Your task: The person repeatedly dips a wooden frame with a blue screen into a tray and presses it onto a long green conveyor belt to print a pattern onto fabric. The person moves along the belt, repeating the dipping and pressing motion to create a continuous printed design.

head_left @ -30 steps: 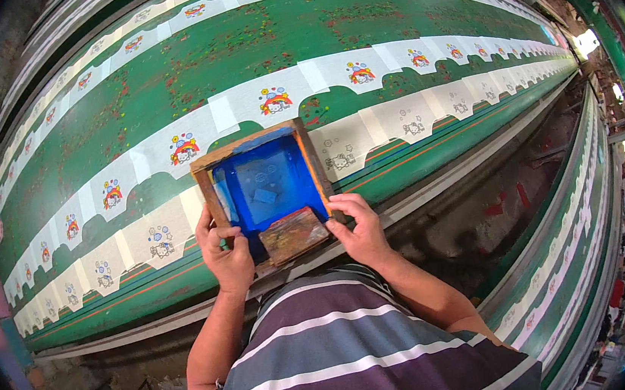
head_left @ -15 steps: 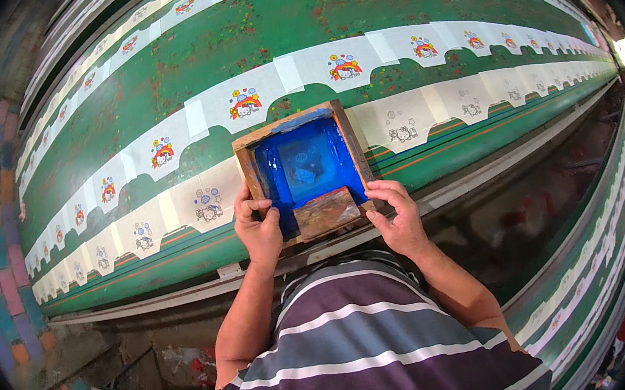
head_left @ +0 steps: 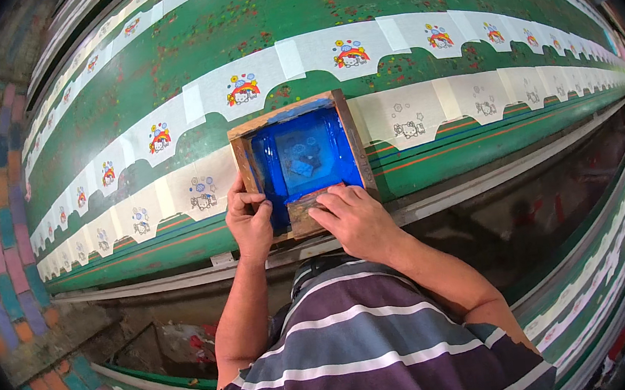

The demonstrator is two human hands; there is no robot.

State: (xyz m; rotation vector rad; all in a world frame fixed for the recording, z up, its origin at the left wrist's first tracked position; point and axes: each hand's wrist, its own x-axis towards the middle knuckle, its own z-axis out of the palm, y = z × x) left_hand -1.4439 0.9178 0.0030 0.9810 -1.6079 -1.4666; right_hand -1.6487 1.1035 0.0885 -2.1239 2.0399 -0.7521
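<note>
A square wooden screen-printing frame [head_left: 359,144] lies over the near row of pale cut pieces. Wet blue ink [head_left: 335,147] coats its inside, and a small design shows faintly through the mesh. My left hand [head_left: 249,224] pinches the frame's left side near its lower corner. A worn wooden squeegee [head_left: 304,217] rests inside the frame at the edge closest to me. My right hand [head_left: 359,224] is closed over the squeegee's right part, its fingers on top; the thumb's grip is partly hidden.
The long green table [head_left: 198,47] carries rows of pale pieces. Left of the frame, near-row pieces [head_left: 202,195] have outlines with blue parts; on the right, pieces [head_left: 404,121] bear only grey outlines. A farther row [head_left: 350,55] is multicoloured. A pale rail [head_left: 435,201] runs along the near edge.
My right hand has let go of the frame's right side and moved left onto the squeegee. My left hand keeps its hold on the frame. The view has shifted slightly.
</note>
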